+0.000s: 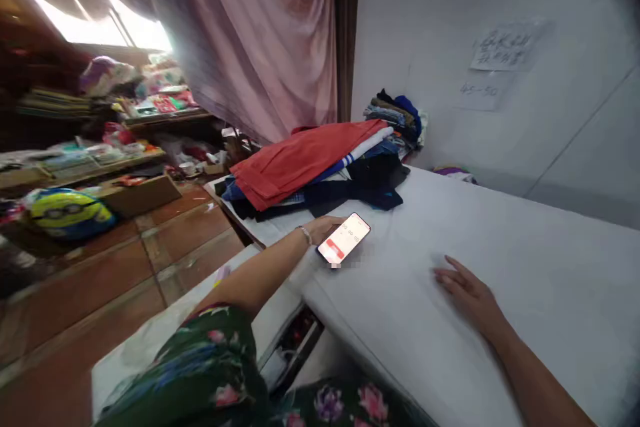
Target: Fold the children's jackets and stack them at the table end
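Over the near-left part of the white table (pixel 425 227), a lit smartphone (pixel 345 239) is showing its screen upward, just in front of the red garment (pixel 310 157) that is topping a pile of clothes. The left hand (pixel 327 225) is gripping the phone along its far-left side; most of the fingers are hiding behind it, so I cannot tell how firmly they are pressing, nor whether the phone's lower end is touching the tabletop. Farther right, the right hand (pixel 470 290) is holding nothing: its index finger is reaching out, the others are curling loosely apart, and blur is masking whether they are meeting the surface.

By its look, the phone is probably weighing little and staying rigid, with smooth glass that is likely offering little friction and risking cracks in a fall. Its long edges are presenting the safest hold, thumb on one and fingers on the other with the palm backing it, while the screen, bearing digits and a red button, is staying free of fingers.
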`<state>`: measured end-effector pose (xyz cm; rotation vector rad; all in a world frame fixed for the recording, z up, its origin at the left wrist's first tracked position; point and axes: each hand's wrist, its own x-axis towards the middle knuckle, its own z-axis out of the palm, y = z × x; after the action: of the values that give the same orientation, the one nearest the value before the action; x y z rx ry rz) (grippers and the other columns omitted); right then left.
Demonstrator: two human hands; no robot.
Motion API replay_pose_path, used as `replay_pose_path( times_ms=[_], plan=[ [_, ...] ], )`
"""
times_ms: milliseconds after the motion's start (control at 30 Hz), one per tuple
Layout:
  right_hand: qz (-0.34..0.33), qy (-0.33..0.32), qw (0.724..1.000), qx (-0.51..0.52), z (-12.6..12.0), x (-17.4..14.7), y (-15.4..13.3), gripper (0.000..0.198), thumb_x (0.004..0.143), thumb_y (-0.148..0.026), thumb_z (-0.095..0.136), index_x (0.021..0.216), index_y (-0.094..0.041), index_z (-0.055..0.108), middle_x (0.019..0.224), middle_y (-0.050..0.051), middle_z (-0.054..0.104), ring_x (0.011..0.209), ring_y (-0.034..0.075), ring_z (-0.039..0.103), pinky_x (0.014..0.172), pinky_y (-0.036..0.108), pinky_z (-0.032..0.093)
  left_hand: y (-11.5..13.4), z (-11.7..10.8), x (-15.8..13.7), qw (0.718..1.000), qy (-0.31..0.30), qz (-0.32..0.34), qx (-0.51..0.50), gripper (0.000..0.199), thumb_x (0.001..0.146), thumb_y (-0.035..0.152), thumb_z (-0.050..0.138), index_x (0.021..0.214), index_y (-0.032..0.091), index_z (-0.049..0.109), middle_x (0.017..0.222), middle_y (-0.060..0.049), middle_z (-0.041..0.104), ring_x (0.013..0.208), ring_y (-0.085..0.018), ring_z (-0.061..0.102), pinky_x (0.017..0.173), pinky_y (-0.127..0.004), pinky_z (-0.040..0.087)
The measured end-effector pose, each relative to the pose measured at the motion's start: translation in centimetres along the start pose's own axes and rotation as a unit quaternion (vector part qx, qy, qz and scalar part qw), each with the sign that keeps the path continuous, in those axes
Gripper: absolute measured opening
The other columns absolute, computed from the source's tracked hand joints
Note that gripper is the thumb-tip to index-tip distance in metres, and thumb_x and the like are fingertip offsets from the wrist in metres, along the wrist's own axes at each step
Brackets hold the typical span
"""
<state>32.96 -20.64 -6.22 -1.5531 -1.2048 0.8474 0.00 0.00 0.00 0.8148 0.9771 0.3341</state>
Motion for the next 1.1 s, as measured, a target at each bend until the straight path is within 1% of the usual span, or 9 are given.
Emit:
replay_pose_path(
  times_ms=[100, 233, 333, 400, 500, 633, 867, 1000, 1100],
  plan=[
    [-0.005, 0.004, 1.0, 0.009, -0.2, 0.1, 0.8, 0.068, 0.076, -0.058, 0.063, 0.133, -0.023, 0.051, 0.111, 0.009, 0.07, 0.103, 0.025, 0.064, 0.098, 0.042, 0.047, -0.1, -1.1, 0.1, 1.0, 0.012, -0.011, 0.004, 0.025, 0.082, 0.034, 0.066, 0.092, 0.011, 0.065, 0.079, -0.006, 0.073, 0.07, -0.018, 0.069, 0.072, -0.031, 0.053],
    [-0.02, 0.007, 1.0, 0.022, -0.1, 0.4, 1.5, 0.065, 0.077, -0.055, 0.063, 0.132, -0.021, 0.052, 0.109, 0.01, 0.07, 0.098, 0.024, 0.066, 0.092, 0.041, 0.052, -0.1, -2.4, 0.4, 0.998, 0.042, -0.028, 0.024, 0.026, 0.081, 0.035, 0.067, 0.091, 0.012, 0.067, 0.08, -0.007, 0.073, 0.069, -0.02, 0.069, 0.07, -0.032, 0.054],
    [-0.031, 0.014, 0.999, 0.025, 0.2, 0.5, 1.6, 0.064, 0.077, -0.053, 0.064, 0.131, -0.022, 0.053, 0.107, 0.01, 0.071, 0.095, 0.024, 0.067, 0.086, 0.039, 0.055, 0.1, -2.9, 0.6, 0.997, 0.055, -0.033, 0.051, 0.024, 0.084, 0.035, 0.062, 0.089, 0.013, 0.067, 0.08, -0.007, 0.073, 0.069, -0.02, 0.068, 0.07, -0.033, 0.054],
    [-0.03, 0.018, 0.999, 0.021, 0.3, 0.5, 1.7, 0.063, 0.077, -0.053, 0.064, 0.13, -0.021, 0.054, 0.107, 0.011, 0.071, 0.095, 0.024, 0.067, 0.083, 0.038, 0.056, 0.3, -3.1, 0.8, 0.993, 0.079, -0.027, 0.087, 0.024, 0.089, 0.034, 0.055, 0.086, 0.013, 0.067, 0.079, -0.007, 0.073, 0.069, -0.019, 0.068, 0.07, -0.033, 0.055],
    [-0.021, 0.012, 1.0, 0.013, 0.3, 0.6, 1.9, 0.061, 0.078, -0.052, 0.063, 0.13, -0.02, 0.053, 0.109, 0.011, 0.07, 0.097, 0.024, 0.066, 0.083, 0.036, 0.055, 0.8, -3.1, 0.9, 0.982, 0.13, -0.005, 0.134, 0.029, 0.092, 0.034, 0.05, 0.079, 0.014, 0.065, 0.077, -0.006, 0.072, 0.067, -0.016, 0.067, 0.067, -0.028, 0.054],
    [-0.013, 0.01, 1.0, 0.011, 0.1, 0.6, 2.2, 0.059, 0.079, -0.05, 0.063, 0.129, -0.02, 0.053, 0.11, 0.011, 0.07, 0.097, 0.023, 0.066, 0.083, 0.035, 0.055, 1.4, -3.3, 1.1, 0.968, 0.175, 0.016, 0.179, 0.035, 0.09, 0.042, 0.051, 0.073, 0.014, 0.064, 0.073, -0.004, 0.07, 0.06, -0.012, 0.063, 0.059, -0.022, 0.049],
    [-0.013, 0.015, 1.0, 0.018, 0.2, 0.6, 2.1, 0.057, 0.078, -0.05, 0.064, 0.125, -0.02, 0.057, 0.107, 0.011, 0.071, 0.096, 0.024, 0.067, 0.081, 0.036, 0.056, 1.2, -3.0, 1.6, 0.931, 0.236, 0.037, 0.275, 0.043, 0.081, 0.055, 0.056, 0.064, 0.017, 0.062, 0.068, -0.007, 0.068, 0.066, -0.019, 0.064, 0.057, -0.026, 0.044],
    [-0.017, 0.014, 1.0, 0.02, 0.2, 0.6, 2.1, 0.057, 0.078, -0.051, 0.064, 0.125, -0.02, 0.057, 0.107, 0.011, 0.07, 0.095, 0.023, 0.066, 0.081, 0.034, 0.056, 1.1, -2.9, 1.9, 0.911, 0.26, 0.049, 0.315, 0.045, 0.081, 0.058, 0.053, 0.066, 0.017, 0.063, 0.072, -0.01, 0.069, 0.073, -0.023, 0.065, 0.059, -0.028, 0.044],
    [-0.018, 0.008, 1.0, 0.021, 0.2, 0.7, 2.1, 0.057, 0.078, -0.052, 0.063, 0.125, -0.02, 0.056, 0.108, 0.011, 0.07, 0.096, 0.023, 0.066, 0.081, 0.034, 0.056, 1.1, -3.0, 2.1, 0.901, 0.27, 0.057, 0.334, 0.048, 0.083, 0.06, 0.048, 0.068, 0.016, 0.063, 0.077, -0.011, 0.07, 0.074, -0.023, 0.065, 0.06, -0.028, 0.045]
  ],
)
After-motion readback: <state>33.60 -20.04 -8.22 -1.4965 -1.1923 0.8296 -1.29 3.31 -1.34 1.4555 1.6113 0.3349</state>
